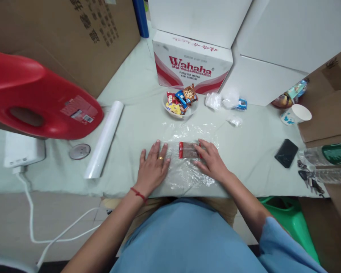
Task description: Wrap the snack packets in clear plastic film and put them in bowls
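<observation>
A sheet of clear plastic film [184, 174] lies wrinkled on the cloth-covered table in front of me. On it, or under a fold of it, is a flat brown snack pack with red ends [188, 150]; I cannot tell whether it is one piece or two. My left hand [153, 167] rests flat on the film's left side, fingers stretched, apart from the pack. Fingers spread, my right hand [211, 159] touches the pack's right end and the film around it. Neither hand grips anything.
Behind the film stands a clear bowl [168, 110] of wrapped snacks, before a Wahaha carton [190, 64]. Crumpled film bundles [230, 100] lie right of it. A white film roll [104, 140] and red jug [45, 98] are left; a paper cup [295, 115], black object [286, 152] and bottles [326, 154] right.
</observation>
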{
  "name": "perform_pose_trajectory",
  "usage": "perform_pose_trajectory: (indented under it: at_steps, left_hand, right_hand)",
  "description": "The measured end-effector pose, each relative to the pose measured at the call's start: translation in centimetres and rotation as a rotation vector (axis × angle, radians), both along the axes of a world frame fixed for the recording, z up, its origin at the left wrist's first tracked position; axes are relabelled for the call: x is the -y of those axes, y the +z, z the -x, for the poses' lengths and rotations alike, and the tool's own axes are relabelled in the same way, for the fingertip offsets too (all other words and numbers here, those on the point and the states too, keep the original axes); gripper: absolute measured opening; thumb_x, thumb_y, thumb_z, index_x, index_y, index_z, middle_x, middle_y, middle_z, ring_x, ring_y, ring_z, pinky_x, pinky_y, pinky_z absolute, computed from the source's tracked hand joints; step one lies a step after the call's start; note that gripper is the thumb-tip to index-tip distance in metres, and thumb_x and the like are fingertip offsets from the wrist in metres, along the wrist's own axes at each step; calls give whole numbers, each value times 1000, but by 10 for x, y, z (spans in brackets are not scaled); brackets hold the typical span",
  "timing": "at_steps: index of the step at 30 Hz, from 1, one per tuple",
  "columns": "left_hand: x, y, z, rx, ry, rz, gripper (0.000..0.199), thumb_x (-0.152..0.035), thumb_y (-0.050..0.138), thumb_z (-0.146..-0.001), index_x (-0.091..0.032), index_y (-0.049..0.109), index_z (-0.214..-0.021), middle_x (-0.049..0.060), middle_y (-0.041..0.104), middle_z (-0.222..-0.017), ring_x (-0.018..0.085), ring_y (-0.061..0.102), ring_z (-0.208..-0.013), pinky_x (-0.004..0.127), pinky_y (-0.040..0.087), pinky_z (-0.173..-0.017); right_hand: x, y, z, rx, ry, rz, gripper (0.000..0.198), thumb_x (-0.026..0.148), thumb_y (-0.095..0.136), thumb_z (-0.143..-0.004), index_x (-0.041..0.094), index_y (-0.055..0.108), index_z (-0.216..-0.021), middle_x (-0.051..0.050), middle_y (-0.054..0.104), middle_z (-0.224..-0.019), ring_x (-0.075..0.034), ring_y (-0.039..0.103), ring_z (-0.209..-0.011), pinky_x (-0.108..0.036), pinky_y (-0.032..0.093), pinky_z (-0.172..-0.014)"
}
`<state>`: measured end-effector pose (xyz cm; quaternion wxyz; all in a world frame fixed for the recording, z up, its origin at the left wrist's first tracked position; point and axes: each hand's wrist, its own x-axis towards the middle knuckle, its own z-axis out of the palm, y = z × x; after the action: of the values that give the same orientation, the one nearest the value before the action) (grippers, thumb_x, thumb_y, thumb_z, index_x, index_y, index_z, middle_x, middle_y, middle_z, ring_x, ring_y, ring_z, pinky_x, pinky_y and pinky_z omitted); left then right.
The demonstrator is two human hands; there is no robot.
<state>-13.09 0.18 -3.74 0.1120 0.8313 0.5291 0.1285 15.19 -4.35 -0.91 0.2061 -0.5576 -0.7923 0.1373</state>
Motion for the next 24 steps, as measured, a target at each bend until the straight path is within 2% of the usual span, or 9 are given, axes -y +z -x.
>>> perform_pose_trajectory:
  at_steps: [3, 5, 8, 10, 12, 14, 17, 20, 24]
  left_hand:
    - [7, 2, 21, 94, -69, -61, 58, -42, 42, -108, -21, 46, -161, 18, 32, -175, 33, 28, -165, 62, 23, -131]
    - [10, 5, 37, 154, -256, -32, 53, -44, 50, -105, -26, 54, -155, 14, 46, -169, 30, 33, -163, 58, 22, -133]
    - [11, 8, 55, 171, -521, 130, 55, -53, 62, -98, -26, 60, -146, 13, 58, -160, 29, 49, -153, 55, 25, -134]
    - [9, 10, 59, 160, -555, 196, 44, -52, 61, -98, -25, 68, -133, 14, 61, -157, 29, 54, -148, 56, 27, -133]
    - [4, 12, 58, 187, -516, 224, 30, -43, 52, -104, -25, 73, -115, 12, 68, -148, 26, 60, -143, 54, 31, -130]
    - [-4, 15, 54, 260, -420, 245, 32, -38, 43, -107, -25, 72, -106, 9, 76, -134, 23, 68, -131, 48, 42, -122]
    - [-24, 22, 40, 317, -170, 278, 37, -47, 42, -105, -24, 71, -104, 6, 82, -107, 22, 75, -100, 36, 56, -95]
    - [-51, 28, 17, 265, 61, 260, 42, -51, 39, -103, -23, 69, -98, 3, 76, -81, 21, 69, -77, 31, 52, -76]
    - [-85, 29, -14, 64, 169, 222, 40, -44, 40, -101, -21, 73, -102, 11, 78, -88, 28, 70, -85, 35, 47, -73]
  right_hand:
    - [34, 9, -23, -107, 94, -21, 66, 47, 66, -102, 32, 43, -162, -18, 53, -157, -35, 51, -146, -60, 47, -118]
    - [55, 8, -33, -113, 132, 24, 67, 49, 73, -97, 34, 48, -157, -16, 58, -152, -36, 56, -141, -61, 50, -116]
    - [76, -2, -39, -102, 73, 72, 39, 41, 69, -100, 33, 64, -138, -15, 64, -143, -36, 62, -133, -60, 55, -110]
    - [78, -9, -39, -119, -5, 55, 20, 33, 61, -103, 31, 71, -121, -14, 68, -136, -34, 65, -127, -58, 58, -104]
    - [71, -9, -39, -154, -39, 52, 17, 31, 56, -105, 30, 73, -111, -13, 71, -130, -32, 68, -120, -56, 59, -100]
    - [58, -2, -40, -210, -16, 85, 20, 33, 54, -106, 30, 73, -107, -11, 74, -123, -30, 69, -114, -53, 59, -99]
    - [29, 15, -45, -300, -8, 158, 24, 40, 53, -107, 28, 73, -105, -8, 78, -110, -25, 71, -104, -45, 58, -95]
    - [-6, 23, -52, -325, -135, 245, 29, 45, 54, -105, 24, 74, -102, -4, 77, -93, -21, 70, -86, -33, 55, -81]
    - [-46, 18, -60, -131, -267, 349, 24, 34, 55, -100, 20, 74, -97, -2, 75, -84, -18, 65, -75, -27, 45, -70]
